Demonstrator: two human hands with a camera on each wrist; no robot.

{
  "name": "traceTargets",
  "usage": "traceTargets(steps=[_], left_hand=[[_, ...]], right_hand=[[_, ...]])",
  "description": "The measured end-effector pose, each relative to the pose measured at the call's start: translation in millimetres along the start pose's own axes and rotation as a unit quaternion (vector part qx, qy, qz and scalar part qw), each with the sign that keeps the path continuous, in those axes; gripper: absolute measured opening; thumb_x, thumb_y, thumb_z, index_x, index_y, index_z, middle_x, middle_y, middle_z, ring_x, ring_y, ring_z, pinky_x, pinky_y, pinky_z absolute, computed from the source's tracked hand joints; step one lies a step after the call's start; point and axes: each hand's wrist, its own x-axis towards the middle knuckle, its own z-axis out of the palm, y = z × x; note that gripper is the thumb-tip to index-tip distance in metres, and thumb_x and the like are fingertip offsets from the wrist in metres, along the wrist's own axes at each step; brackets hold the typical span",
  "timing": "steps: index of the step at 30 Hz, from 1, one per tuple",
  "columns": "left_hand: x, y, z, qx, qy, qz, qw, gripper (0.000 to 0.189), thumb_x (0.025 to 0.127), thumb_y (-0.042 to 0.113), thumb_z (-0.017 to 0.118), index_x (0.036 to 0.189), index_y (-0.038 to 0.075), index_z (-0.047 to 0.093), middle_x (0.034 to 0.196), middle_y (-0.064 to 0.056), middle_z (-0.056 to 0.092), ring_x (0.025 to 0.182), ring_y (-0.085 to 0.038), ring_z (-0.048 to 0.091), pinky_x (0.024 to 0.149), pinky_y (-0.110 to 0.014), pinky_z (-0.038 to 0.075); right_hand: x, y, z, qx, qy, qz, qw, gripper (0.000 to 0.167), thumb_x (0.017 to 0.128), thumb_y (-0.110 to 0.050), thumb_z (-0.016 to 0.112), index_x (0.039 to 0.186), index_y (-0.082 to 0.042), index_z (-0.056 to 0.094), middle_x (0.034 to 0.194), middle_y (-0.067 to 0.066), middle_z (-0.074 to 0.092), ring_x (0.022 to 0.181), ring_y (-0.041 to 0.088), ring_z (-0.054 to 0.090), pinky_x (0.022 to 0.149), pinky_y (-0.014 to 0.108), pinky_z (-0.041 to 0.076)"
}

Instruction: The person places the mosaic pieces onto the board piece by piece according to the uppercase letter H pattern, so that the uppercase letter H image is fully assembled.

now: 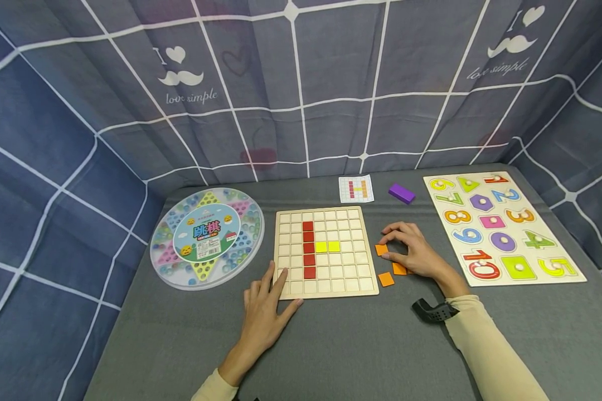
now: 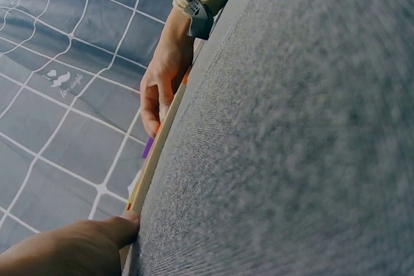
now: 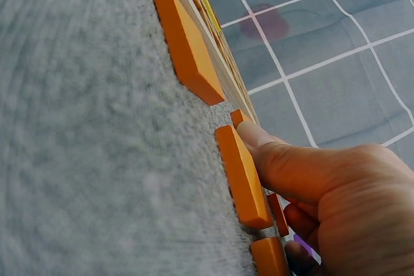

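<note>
A wooden grid board (image 1: 346,284) lies on the table with a column of several red tiles (image 1: 308,249) and two yellow tiles (image 1: 327,246) running right from the column. My left hand (image 1: 263,312) rests at the board's lower left corner, fingers straight and thumb along the front edge. Just right of the board, my right hand (image 1: 413,250) pinches an orange square tile (image 1: 381,250) between thumb and fingertips. In the right wrist view the thumb meets that tile's end. Other orange tiles (image 1: 386,279) lie under and beside this hand, some partly hidden by it.
Behind the board are a small pattern card (image 1: 356,189) and a purple block (image 1: 401,194). To the left is a round game box (image 1: 207,239). A number and shape puzzle board (image 1: 501,228) lies at the right. A grid-patterned curtain (image 1: 331,72) surrounds the table.
</note>
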Motion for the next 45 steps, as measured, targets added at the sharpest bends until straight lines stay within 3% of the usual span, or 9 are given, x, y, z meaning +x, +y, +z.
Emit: traceTargets(steps=[19,26,35,41,45], left_hand=[[3.3,-2.2,-1.1,0.005,0.008,0.009,0.9999,0.074,0.083,0.048,0.074,0.144,0.013,0.051,0.155,-0.02,0.036,0.095,-0.024,0.043,0.078,-0.039,0.027],[1.9,-2.0,0.9,0.012,0.004,0.005,0.9999,0.074,0.083,0.05,0.072,0.144,0.014,0.05,0.156,-0.019,0.035,0.095,-0.022,0.044,0.079,-0.04,0.028],[0.4,-0.4,2.6,0.014,0.009,0.007,0.9998,0.074,0.083,0.05,0.073,0.144,0.014,0.051,0.155,-0.019,0.037,0.092,-0.02,0.042,0.078,-0.038,0.027],[-1.8,1.1,3.9,0.017,0.0,0.0,0.9999,0.074,0.084,0.051,0.071,0.145,0.015,0.05,0.155,-0.018,0.036,0.093,-0.019,0.042,0.079,-0.038,0.028],[-3.4,0.3,3.4,0.019,0.005,-0.003,0.9998,0.073,0.084,0.051,0.071,0.145,0.015,0.05,0.155,-0.018,0.036,0.092,-0.018,0.041,0.078,-0.037,0.027]], right_hand=[[9.5,-8.1,-3.4,0.009,0.012,0.013,0.9998,0.026,0.08,-0.01,0.081,0.103,-0.017,0.07,0.119,0.007,0.062,0.113,0.027,0.043,0.094,0.046,0.03],[32.1,-24.3,0.2,0.023,0.006,0.005,0.9997,0.027,0.082,-0.013,0.08,0.106,-0.016,0.069,0.119,0.007,0.063,0.116,0.027,0.045,0.097,0.048,0.032],[71.6,-33.1,26.7,0.031,-0.006,0.029,0.9991,0.024,0.082,-0.014,0.079,0.104,-0.011,0.07,0.113,0.009,0.064,0.109,0.028,0.044,0.098,0.049,0.028],[79.1,-30.6,35.9,0.014,-0.013,0.075,0.997,0.025,0.083,-0.019,0.079,0.106,-0.013,0.07,0.115,0.008,0.064,0.114,0.03,0.044,0.101,0.054,0.027],[83.1,-32.7,38.7,0.002,-0.009,0.076,0.997,0.025,0.083,-0.019,0.078,0.106,-0.013,0.071,0.116,0.01,0.064,0.117,0.032,0.044,0.102,0.055,0.026]])
